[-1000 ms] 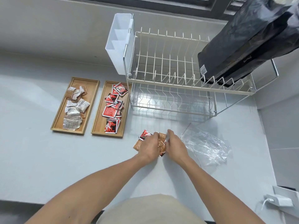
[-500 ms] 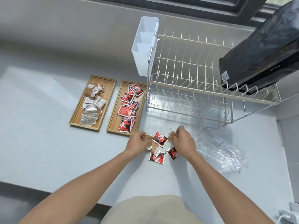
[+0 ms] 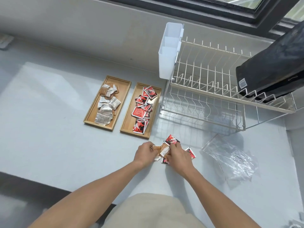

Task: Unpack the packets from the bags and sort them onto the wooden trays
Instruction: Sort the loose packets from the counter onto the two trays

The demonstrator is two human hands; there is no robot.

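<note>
Half a second earlier the hands had been apart with the loose packets spread between them; now they had drawn together over the pile (image 3: pixel 166 151) on the desk (image 3: pixel 49 145), just near of the trays. The left hand (image 3: pixel 144 153) pinched a brown packet (image 3: pixel 156 148) at its edge, and the right hand (image 3: pixel 178 155) was curled over the heap, fingers on a red packet (image 3: pixel 171 140) (whether it truly gripped it I could not tell). The left tray (image 3: pixel 125 86) held brown and white packets, the right tray (image 3: pixel 157 96) red ones. The emptied clear bag (image 3: pixel 230 160) lay to the right. The regathering suggested sorting by colour was about to resume, with this small pile left to sort.
</note>
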